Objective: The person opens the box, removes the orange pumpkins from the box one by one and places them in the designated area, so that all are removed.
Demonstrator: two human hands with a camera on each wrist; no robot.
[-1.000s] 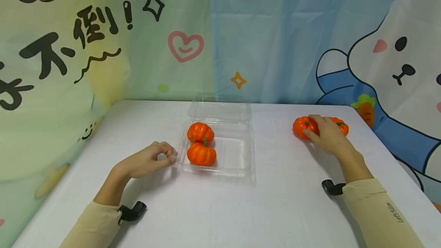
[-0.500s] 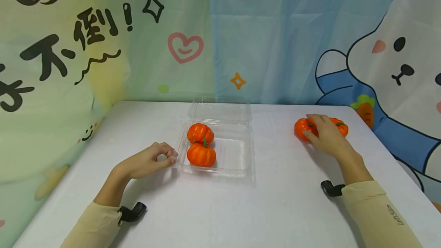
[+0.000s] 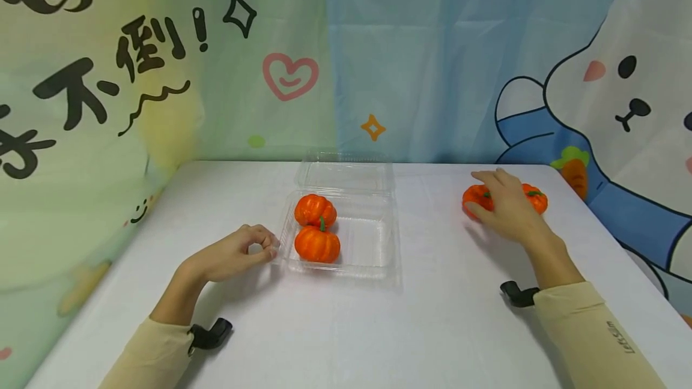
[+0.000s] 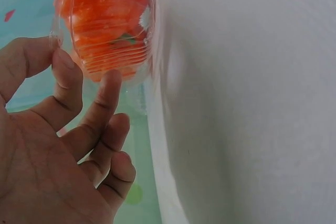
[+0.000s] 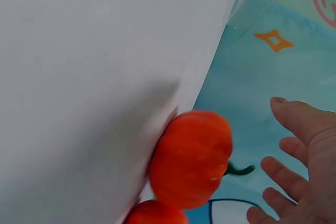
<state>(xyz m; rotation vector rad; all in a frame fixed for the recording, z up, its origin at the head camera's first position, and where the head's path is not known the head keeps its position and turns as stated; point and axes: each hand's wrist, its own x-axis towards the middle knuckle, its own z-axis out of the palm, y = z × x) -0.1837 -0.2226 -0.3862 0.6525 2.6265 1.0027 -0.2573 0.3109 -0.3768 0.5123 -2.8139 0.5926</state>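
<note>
My left hand [image 3: 232, 254] pinches the left rim of a clear plastic clamshell container [image 3: 367, 239] between thumb and forefinger. Its other fingers are loosely bent, one close by the container wall in the left wrist view. Inside, along the left side, sit two small orange pumpkins, a rear pumpkin [image 3: 312, 209] and a front pumpkin [image 3: 317, 246] with a green stem. On the right, my right hand [image 3: 510, 209] hovers over two more, a left pumpkin [image 3: 476, 200] and a right pumpkin [image 3: 535, 200], partly hiding both. The right wrist view shows its fingers [image 5: 286, 174] spread, apart from the nearer pumpkin [image 5: 191, 158].
The container's lid [image 3: 346, 174] lies folded back toward the table's rear edge. A white cloth covers the table [image 3: 421, 329]. Behind it hangs a printed curtain [image 3: 421, 65] with a cartoon animal. Both wrists wear a black camera mount [image 3: 212, 334].
My right hand has risen slightly off the left pumpkin, its fingers straightening and thumb coming away. The left hand keeps its place at the container rim.
</note>
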